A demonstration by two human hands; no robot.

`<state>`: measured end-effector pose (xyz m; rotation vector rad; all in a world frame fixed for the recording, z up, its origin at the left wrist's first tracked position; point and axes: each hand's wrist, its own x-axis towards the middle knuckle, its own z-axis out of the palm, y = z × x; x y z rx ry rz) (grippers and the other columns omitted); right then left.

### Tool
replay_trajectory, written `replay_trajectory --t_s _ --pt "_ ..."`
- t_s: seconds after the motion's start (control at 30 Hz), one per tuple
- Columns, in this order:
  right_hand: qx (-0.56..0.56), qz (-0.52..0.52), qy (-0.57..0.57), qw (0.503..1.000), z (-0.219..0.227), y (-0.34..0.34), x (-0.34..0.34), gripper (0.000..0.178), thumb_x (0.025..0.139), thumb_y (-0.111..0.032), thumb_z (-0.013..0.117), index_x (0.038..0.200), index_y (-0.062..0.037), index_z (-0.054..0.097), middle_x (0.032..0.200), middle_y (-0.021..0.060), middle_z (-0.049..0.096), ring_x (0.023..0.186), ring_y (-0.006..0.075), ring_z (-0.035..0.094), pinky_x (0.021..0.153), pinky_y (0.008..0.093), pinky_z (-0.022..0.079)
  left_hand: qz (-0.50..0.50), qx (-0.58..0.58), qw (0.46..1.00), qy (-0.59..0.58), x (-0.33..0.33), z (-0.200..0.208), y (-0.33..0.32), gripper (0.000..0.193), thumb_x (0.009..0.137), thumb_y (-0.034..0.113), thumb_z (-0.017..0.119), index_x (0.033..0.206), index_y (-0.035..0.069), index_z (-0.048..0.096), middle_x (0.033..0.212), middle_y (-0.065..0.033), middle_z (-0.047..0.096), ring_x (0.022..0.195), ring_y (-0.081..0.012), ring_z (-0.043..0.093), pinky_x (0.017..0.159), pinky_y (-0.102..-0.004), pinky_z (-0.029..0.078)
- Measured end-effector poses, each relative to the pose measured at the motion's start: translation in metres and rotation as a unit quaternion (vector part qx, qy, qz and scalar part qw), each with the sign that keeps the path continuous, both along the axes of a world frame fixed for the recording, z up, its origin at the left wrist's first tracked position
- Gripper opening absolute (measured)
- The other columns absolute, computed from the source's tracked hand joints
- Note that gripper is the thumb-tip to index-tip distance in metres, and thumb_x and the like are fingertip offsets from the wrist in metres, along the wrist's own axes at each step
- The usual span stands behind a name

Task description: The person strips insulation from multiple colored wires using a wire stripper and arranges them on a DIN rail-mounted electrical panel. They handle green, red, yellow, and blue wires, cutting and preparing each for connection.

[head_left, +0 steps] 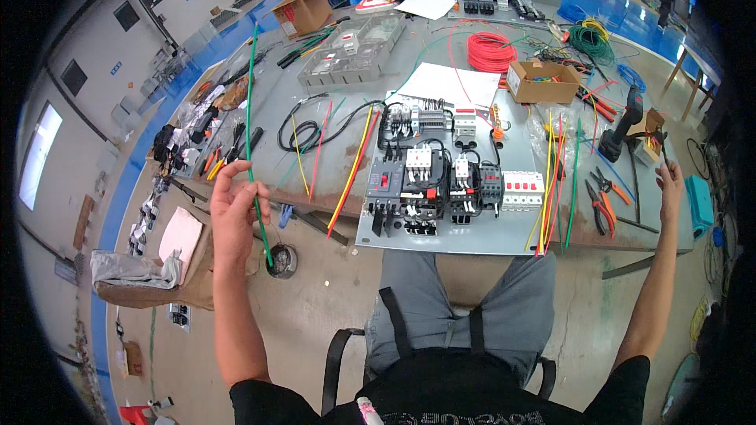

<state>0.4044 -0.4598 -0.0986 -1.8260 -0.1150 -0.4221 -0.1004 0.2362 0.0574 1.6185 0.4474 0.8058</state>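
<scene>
My left hand [236, 208] is raised off the left of the table, its fingers closed around a long green wire [250, 102] that stands nearly upright. Far out at the right, my right hand [670, 185] is closed around a slim dark tool [663, 149], whose kind I cannot make out. This tool is beside a small cardboard box [647, 149]. In front of me a metal mounting plate [465, 242] overhangs the table's near edge. It carries a moulded-case breaker [383, 181], white contactors [419, 161] and a row of breakers with red switches [523, 186].
Yellow and red wires [350, 173] lie left of the plate, more wires [549, 181] right of it. Pliers [600, 208], cutters [613, 186] and a cordless drill [622, 126] lie at the right. Behind are a red wire coil [491, 53], a parts box [543, 88] and a clear organizer [339, 75].
</scene>
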Motion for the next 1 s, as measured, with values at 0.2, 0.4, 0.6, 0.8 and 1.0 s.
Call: replay_trajectory --t_s 0.2,0.4,0.6,0.8,1.0 --pt "0.067 0.008 -0.036 0.997 0.009 -0.014 -0.023 0.032 0.100 -0.029 0.068 0.119 -0.0037 0.062 0.094 0.0021 0.067 0.086 0.0103 0.064 0.079 0.0266 0.051 0.041 0.195 0.962 0.189 0.034 -0.096 0.070 0.019 0.098 0.003 0.054 0.111 0.003 0.067 0.075 -0.0060 0.065 0.067 -0.0112 0.064 0.051 -0.0289 0.050" --pt "0.223 0.059 -0.037 0.972 0.027 -0.017 -0.090 0.032 0.105 -0.034 0.061 0.110 -0.0021 0.062 0.091 0.0048 0.064 0.083 0.0144 0.061 0.079 0.0283 0.050 0.075 0.368 0.881 0.287 0.090 -0.185 0.120 0.017 0.089 0.009 0.062 0.101 0.003 0.073 0.090 -0.0210 0.072 0.085 -0.0373 0.071 0.076 -0.0452 0.056" --pt "0.153 0.099 -0.022 0.983 0.037 0.018 -0.186 0.034 0.109 -0.039 0.050 0.099 -0.0066 0.055 0.112 0.0116 0.064 0.110 0.0232 0.061 0.087 0.0327 0.049 0.083 0.505 0.783 0.355 0.121 -0.182 0.093 0.027 0.083 0.029 0.073 0.098 0.006 0.076 0.100 -0.0201 0.073 0.096 -0.0394 0.070 0.083 -0.0505 0.055" --pt "0.252 0.285 0.041 0.924 -0.001 0.059 -0.239 0.042 0.105 -0.042 0.055 0.122 -0.0041 0.059 0.121 0.0160 0.064 0.110 0.0292 0.064 0.089 0.0414 0.055 0.023 0.363 0.808 0.465 0.139 -0.207 0.078 0.043 0.083 0.043 0.078 0.086 0.001 0.073 0.085 -0.0213 0.073 0.085 -0.0378 0.072 0.078 -0.0470 0.056" --pt "0.306 0.299 0.105 0.898 -0.036 0.110 -0.272 0.046 0.103 -0.043 0.057 0.125 -0.0016 0.058 0.109 0.0189 0.067 0.096 0.0301 0.068 0.082 0.0426 0.057 -0.004 0.303 0.820 0.486 0.150 -0.206 0.087 0.033 0.078 0.032 0.073 0.088 0.000 0.073 0.092 -0.0272 0.072 0.096 -0.0426 0.071 0.086 -0.0486 0.055"
